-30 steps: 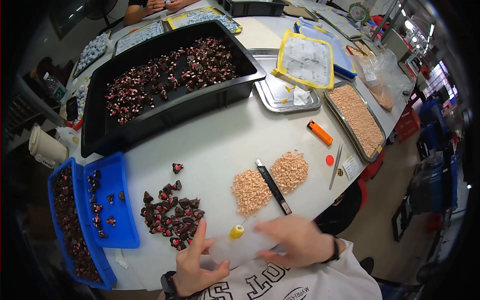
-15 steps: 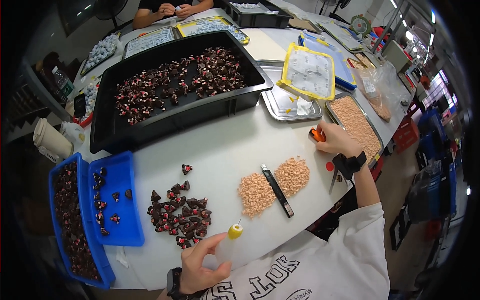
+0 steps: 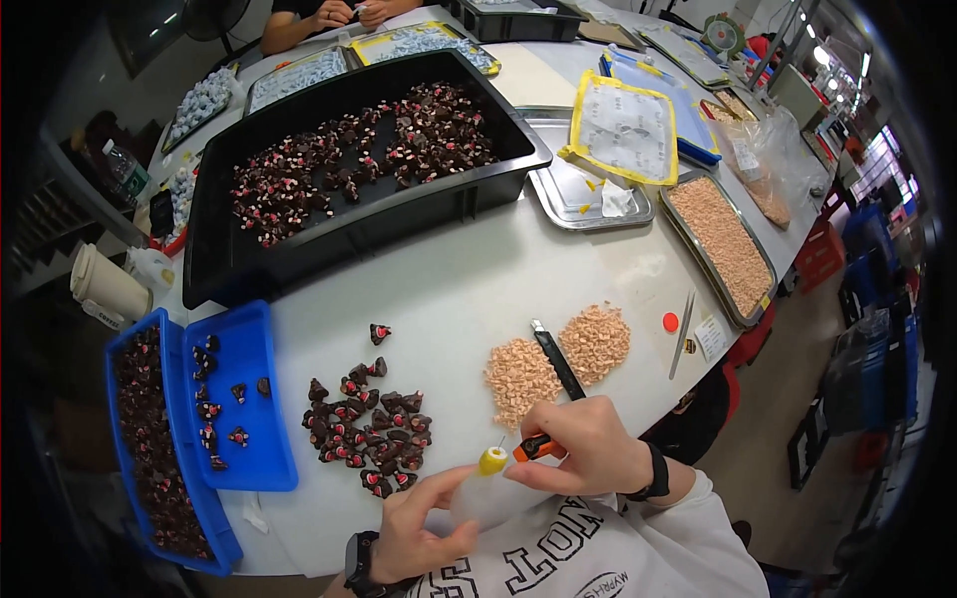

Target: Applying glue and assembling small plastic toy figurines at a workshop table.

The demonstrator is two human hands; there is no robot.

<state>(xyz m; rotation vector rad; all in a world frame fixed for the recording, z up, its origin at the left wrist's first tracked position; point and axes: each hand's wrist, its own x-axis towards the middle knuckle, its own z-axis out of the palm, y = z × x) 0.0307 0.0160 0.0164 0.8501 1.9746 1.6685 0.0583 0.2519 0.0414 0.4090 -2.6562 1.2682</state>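
My left hand is closed around a translucent white needle-tip bottle, held upright with its yellow collar and thin needle on top. My right hand pinches a small orange object with a black part, close beside the bottle's tip; its exact kind is unclear. Beyond my hands lie two heaps of small peach-coloured pieces, with a black snap-off cutter between them. Left of these sits a loose group of small dark brown figures with red-and-pink fronts.
A large black bin of similar figures stands behind. Blue trays are at left. A metal tray of peach pieces, tweezers and a red disc lie at right. Across the table are another person's hands.
My right hand has come from beside the peach tray at right to the bottle, bringing the orange object. My left hand still holds the bottle, slightly farther right.
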